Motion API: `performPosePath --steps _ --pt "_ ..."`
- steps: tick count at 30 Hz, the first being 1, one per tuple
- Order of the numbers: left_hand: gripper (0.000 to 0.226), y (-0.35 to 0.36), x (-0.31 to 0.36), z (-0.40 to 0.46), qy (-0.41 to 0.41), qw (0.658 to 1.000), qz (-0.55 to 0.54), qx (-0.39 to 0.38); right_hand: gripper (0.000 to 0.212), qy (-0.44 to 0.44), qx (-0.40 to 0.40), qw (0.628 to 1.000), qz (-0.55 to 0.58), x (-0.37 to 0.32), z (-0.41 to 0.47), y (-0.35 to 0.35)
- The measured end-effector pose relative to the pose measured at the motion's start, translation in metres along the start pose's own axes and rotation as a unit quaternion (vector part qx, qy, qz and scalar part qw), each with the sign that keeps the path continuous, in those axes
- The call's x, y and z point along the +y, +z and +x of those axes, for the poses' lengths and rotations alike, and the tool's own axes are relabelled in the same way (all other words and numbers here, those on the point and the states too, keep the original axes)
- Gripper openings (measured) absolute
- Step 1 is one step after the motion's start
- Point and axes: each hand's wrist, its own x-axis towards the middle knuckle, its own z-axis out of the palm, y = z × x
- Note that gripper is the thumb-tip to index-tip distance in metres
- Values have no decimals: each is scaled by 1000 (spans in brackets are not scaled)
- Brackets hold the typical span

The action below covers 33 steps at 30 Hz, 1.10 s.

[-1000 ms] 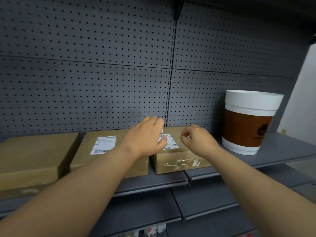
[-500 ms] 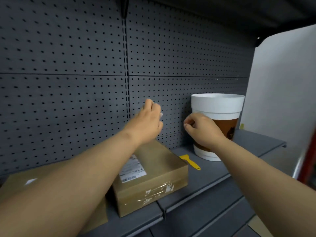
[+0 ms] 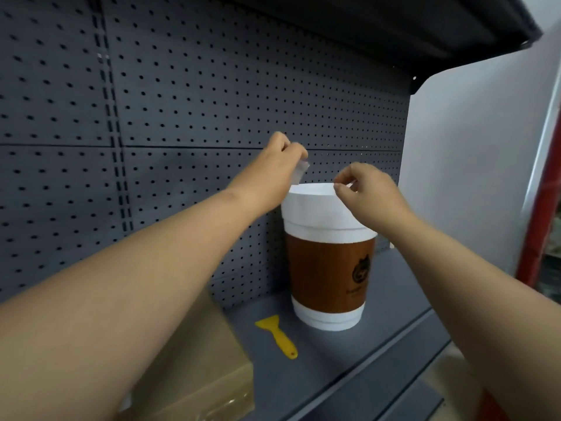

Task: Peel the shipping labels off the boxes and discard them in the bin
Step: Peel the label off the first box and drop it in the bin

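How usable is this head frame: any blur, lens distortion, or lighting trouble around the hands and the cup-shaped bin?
Head view: wide-angle bending curves the dark grey pegboard back panel and stretches both forearms at the edges; the left hand pinching a small white label scrap is slightly motion-soft; the right hand and white-and-brown cup-shaped bin are soft but readable; lighting is dim and even, no glare.
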Motion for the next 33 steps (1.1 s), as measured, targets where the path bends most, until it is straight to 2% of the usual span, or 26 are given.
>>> performPosePath --steps 5,10,13,16,19,21,27,33 --pt "38 36 7 56 10 1000 7 22 16 -13 -6 1000 9 47 41 -11" --pt "15 72 8 91 -39 997 67 22 14 -32 -20 999 14 88 71 -7" --pt "23 86 10 106 -79 989 108 -61 13 -44 -44 998 17 105 84 -1" --pt "30 95 11 117 -85 968 168 -165 11 -53 -77 996 12 116 93 5" --pt "39 103 8 124 -100 952 179 -228 7 -59 -111 992 23 123 97 10" --pt "45 107 7 125 -133 946 161 -249 7 -60 -127 990 29 126 100 12" --pt "39 112 0 128 -208 934 95 -275 9 -51 -157 985 44 131 104 16" --pt "25 108 -4 128 -182 936 100 -286 8 -56 -159 984 56 129 107 16"
